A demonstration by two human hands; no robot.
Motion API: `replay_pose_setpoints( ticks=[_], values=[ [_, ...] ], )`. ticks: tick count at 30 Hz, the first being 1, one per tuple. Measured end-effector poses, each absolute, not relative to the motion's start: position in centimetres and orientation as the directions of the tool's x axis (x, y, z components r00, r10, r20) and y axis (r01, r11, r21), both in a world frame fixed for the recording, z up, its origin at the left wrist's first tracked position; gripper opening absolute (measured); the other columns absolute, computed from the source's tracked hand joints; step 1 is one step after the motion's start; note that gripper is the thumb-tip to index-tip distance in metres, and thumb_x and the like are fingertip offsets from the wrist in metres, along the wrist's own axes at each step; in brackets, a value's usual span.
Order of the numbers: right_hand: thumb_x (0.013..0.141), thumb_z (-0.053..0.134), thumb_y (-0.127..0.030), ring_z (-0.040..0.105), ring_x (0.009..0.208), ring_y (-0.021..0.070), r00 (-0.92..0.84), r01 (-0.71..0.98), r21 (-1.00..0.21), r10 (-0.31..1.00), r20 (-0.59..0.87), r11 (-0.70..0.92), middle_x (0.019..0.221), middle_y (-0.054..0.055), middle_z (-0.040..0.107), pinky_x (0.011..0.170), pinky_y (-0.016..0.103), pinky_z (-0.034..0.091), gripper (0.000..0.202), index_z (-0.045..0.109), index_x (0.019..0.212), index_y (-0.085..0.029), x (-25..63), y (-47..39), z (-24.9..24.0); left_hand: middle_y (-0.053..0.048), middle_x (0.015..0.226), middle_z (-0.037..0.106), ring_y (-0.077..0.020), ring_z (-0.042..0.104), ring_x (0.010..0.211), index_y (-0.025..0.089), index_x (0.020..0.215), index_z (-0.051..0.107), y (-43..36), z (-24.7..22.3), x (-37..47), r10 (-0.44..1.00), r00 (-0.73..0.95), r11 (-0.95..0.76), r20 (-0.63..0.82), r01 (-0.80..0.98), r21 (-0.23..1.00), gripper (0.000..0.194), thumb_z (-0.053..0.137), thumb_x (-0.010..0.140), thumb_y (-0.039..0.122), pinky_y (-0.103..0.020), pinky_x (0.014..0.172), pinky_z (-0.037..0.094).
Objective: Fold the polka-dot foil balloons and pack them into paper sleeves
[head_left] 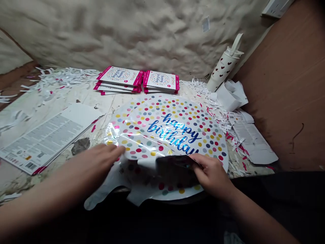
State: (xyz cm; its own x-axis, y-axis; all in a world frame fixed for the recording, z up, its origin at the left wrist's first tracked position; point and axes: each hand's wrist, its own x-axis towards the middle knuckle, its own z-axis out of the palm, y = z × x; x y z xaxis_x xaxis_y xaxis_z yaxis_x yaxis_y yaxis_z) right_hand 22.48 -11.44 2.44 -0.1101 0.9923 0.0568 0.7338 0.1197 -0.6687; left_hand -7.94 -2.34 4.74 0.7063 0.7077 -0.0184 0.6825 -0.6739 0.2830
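A flat foil balloon [154,135] with coloured dots and blue "happy birthday" lettering lies at the front edge of the table. Its near part is folded up, with a dark gap under the fold and a tail hanging toward me. My right hand [212,173] pinches the folded edge near the end of the lettering, thumb toward me. At the fold's left corner, my left hand [108,156] is closed on the foil, somewhat blurred, with its thumb hidden.
Two stacks of pink-and-white printed packs, a left stack [119,78] and a right stack [161,81], stand behind the balloon. Printed cards [50,135] lie at left, more cards [254,139] at right. A heart-patterned bottle [223,69] stands by curled paper [230,95] and paper shreds [68,76].
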Motion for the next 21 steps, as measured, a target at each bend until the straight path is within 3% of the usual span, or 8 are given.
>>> replay_pose_setpoints(
  ticks=[2,4,7,10,13,15,17,21],
  values=[
    [0.078,0.044,-0.01,0.065,0.077,0.0156,-0.129,0.701,-0.686,0.981,0.147,0.195,0.087,0.002,0.07,0.068,0.025,0.051,0.029,0.063,0.097,-0.021,22.4,-12.4,2.0,-0.009,0.14,0.039,-0.032,0.037,0.125,0.021,0.136,0.035,-1.8,4.9,-8.9,0.71,0.698,-0.703,0.088,0.696,0.145,0.055,0.042,0.082,0.029,-0.048,0.102,0.029],
    [0.071,0.044,-0.006,0.065,0.088,0.0179,-0.244,0.692,-0.631,0.936,0.252,0.35,0.096,0.005,0.07,0.078,0.029,0.052,0.039,0.062,0.104,-0.018,21.9,-13.5,1.3,-0.009,0.148,0.024,-0.0317,0.02,0.135,0.018,0.143,0.019,-1.2,4.0,-8.5,0.641,0.758,-0.768,0.119,0.634,0.094,0.063,0.041,0.084,0.027,-0.053,0.107,0.016],
    [0.062,0.039,0.0,0.055,0.113,0.0234,-0.386,0.768,-0.433,0.881,0.273,0.471,0.118,0.009,0.061,0.095,0.04,0.046,0.061,0.055,0.119,-0.013,22.5,-14.9,-0.3,-0.002,0.144,0.034,-0.0251,0.021,0.136,0.024,0.138,0.032,-0.6,0.8,-7.3,0.477,0.879,-0.87,0.022,0.468,0.157,0.058,0.036,0.082,0.014,-0.049,0.109,0.015],
    [0.065,0.034,0.004,0.05,0.119,0.0244,-0.173,0.95,-0.226,0.965,0.197,0.216,0.128,0.014,0.053,0.096,0.042,0.047,0.068,0.045,0.13,-0.009,26.1,-15.4,-1.9,0.002,0.136,0.045,-0.0213,0.032,0.132,0.029,0.127,0.05,-0.1,-2.1,-7.3,0.41,0.912,-0.876,-0.024,0.401,0.268,0.056,0.036,0.077,0.008,-0.04,0.107,0.028],
    [0.077,0.034,-0.002,0.052,0.116,0.0266,0.065,0.993,-0.11,0.984,0.165,-0.047,0.127,0.015,0.054,0.094,0.045,0.048,0.055,0.047,0.13,-0.012,30.9,-15.0,-3.0,0.003,0.134,0.048,-0.0214,0.035,0.13,0.031,0.128,0.049,0.5,-2.8,-8.0,0.389,0.921,-0.865,-0.021,0.373,0.336,0.055,0.039,0.079,0.01,-0.038,0.105,0.033],
    [0.083,0.037,-0.01,0.044,0.124,0.0269,0.013,0.99,-0.14,0.994,0.112,0.003,0.132,0.011,0.05,0.1,0.049,0.04,0.048,0.049,0.129,-0.017,33.4,-14.6,-3.3,0.003,0.137,0.044,-0.0226,0.032,0.131,0.032,0.13,0.046,0.8,-2.3,-8.3,0.376,0.926,-0.86,-0.037,0.364,0.359,0.053,0.042,0.081,0.013,-0.039,0.106,0.033],
    [0.084,0.04,-0.015,0.04,0.126,0.0244,-0.081,0.959,-0.269,0.995,0.056,0.093,0.134,0.007,0.047,0.104,0.049,0.035,0.045,0.051,0.127,-0.022,35.2,-14.1,-3.4,0.002,0.141,0.037,-0.0233,0.029,0.133,0.032,0.133,0.042,1.1,-1.8,-8.5,0.4,0.915,-0.839,-0.057,0.391,0.378,0.051,0.042,0.084,0.016,-0.041,0.106,0.031],
    [0.084,0.046,-0.027,0.054,0.114,0.0219,-0.04,0.814,-0.581,0.996,-0.081,-0.015,0.12,0.005,0.061,0.099,0.042,0.042,0.034,0.062,0.114,-0.025,37.6,-11.9,-2.3,0.0,0.14,0.04,-0.0232,0.04,0.127,0.029,0.127,0.05,2.6,-0.9,-8.9,0.535,0.838,-0.717,-0.109,0.518,0.467,0.043,0.04,0.087,0.022,-0.041,0.104,0.034]
  ],
)
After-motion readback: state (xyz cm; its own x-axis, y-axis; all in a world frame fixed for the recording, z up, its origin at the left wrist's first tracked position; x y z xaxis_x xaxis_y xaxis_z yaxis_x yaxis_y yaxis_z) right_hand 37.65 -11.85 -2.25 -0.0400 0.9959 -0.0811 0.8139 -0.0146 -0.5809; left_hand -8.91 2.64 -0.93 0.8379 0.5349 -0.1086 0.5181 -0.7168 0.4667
